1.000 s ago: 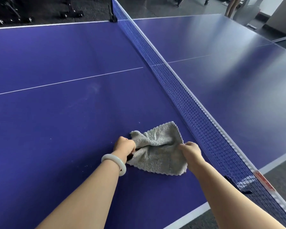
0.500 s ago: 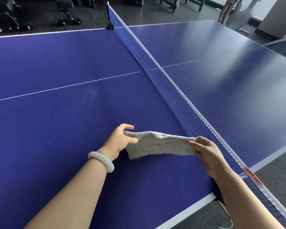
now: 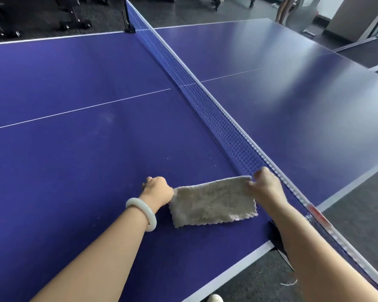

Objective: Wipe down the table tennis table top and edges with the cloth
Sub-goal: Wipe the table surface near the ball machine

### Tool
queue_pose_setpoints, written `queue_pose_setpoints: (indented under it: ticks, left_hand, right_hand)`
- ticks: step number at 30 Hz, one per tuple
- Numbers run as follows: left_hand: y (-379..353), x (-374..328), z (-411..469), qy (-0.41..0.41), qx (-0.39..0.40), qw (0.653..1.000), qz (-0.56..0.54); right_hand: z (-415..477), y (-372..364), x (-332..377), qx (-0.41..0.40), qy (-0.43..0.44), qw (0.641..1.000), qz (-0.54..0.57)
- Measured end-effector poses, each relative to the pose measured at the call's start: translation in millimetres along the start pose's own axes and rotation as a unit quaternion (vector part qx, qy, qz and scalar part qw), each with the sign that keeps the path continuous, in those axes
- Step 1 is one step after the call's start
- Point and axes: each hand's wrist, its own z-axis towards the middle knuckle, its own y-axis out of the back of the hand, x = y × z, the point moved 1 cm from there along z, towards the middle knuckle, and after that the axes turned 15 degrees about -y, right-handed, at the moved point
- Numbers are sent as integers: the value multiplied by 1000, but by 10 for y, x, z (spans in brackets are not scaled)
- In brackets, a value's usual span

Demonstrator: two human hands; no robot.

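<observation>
Two bare forearms reach over a blue table point(image 3: 52, 182). A white bracelet point(image 3: 142, 212) sits on the left wrist. The left hand point(image 3: 156, 188) curls its grip round one short end of a folded grey cloth point(image 3: 212, 201). The right hand point(image 3: 264, 186), blurred, pinches the other end. The cloth lies flat on the table between the two grips. The net point(image 3: 205, 101) runs just beside the right grip. Beyond the grips, pale specks and a dusty smudge point(image 3: 106, 118) mark the surface. Wiping seems barely begun: most of the top and the edges appear left.
</observation>
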Motion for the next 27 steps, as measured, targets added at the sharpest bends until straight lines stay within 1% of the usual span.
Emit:
queue_pose_setpoints:
  ticks: [1, 2, 3, 4, 5, 6, 7, 8, 9, 10, 11, 13, 14, 15, 17, 18, 19, 21, 22, 23, 24, 27]
  left_hand:
    - [-92, 59, -21, -15, -46, 997, 58]
    - [-179, 134, -53, -42, -87, 991, 93]
    - [-252, 210, -95, -80, -121, 982, 120]
    - [-323, 293, -139, -119, -143, 972, 142]
    - [-393, 376, -177, -151, -149, 964, 161]
    - [-451, 459, -213, -170, -144, 958, 179]
    - [-494, 530, -248, -178, -133, 955, 196]
    - [-525, 599, -272, -180, -125, 953, 210]
    - [-546, 656, -288, -181, -123, 951, 220]
    - [-561, 711, -298, -179, -125, 949, 227]
    - [-580, 758, -312, -176, -123, 949, 230]
    - [-628, 849, -343, -167, -114, 952, 232]
    - [-647, 894, -354, -171, -114, 952, 225]
    - [-654, 930, -360, -179, -115, 952, 220]
    - [-653, 990, -373, -193, -117, 947, 227]
    - [-646, 1014, -380, -197, -115, 945, 234]
    - [-640, 1034, -380, -204, -112, 943, 239]
    - [-633, 1069, -367, -217, -114, 938, 244]
    - [-636, 1082, -361, -216, -113, 938, 246]
    - [-645, 1092, -361, -213, -112, 939, 248]
    - [-658, 1100, -361, -211, -111, 939, 249]
    - [-672, 1115, -373, -215, -113, 938, 247]
  right_hand:
    - [-22, -134, -11, -28, 20, 999, -41]
    - [-57, -276, -26, -49, 60, 995, -63]
    - [-96, -426, -47, -55, 127, 988, -70]
    - [-133, -589, -66, -37, 220, 971, -80]
    - [-173, -756, -80, 10, 319, 942, -106]
    - [-203, -895, -90, 66, 402, 901, -149]
    - [-205, -998, -97, 110, 457, 859, -203]
    - [-167, -1076, -107, 128, 481, 830, -252]
    - [-98, -1140, -139, 118, 481, 821, -285]
    - [-40, -1192, -189, 89, 457, 831, -304]
    - [-26, -1213, -241, 53, 408, 856, -312]
    - [-147, -1211, -280, 11, 264, 911, -315]
    - [-261, -1216, -258, -11, 220, 925, -310]
    - [-372, -1205, -206, -39, 214, 929, -298]
    - [-484, -1155, -105, -88, 277, 922, -256]
    - [-467, -1150, -104, -75, 314, 917, -234]
    - [-415, -1154, -138, -46, 352, 909, -219]
    - [-266, -1190, -250, 10, 432, 872, -231]
    - [-230, -1237, -299, 27, 454, 855, -249]
    - [-227, -1281, -348, 25, 460, 847, -264]
    - [-233, -1315, -395, 22, 448, 855, -260]
    - [-190, -1356, -663, -2, 349, 912, -217]
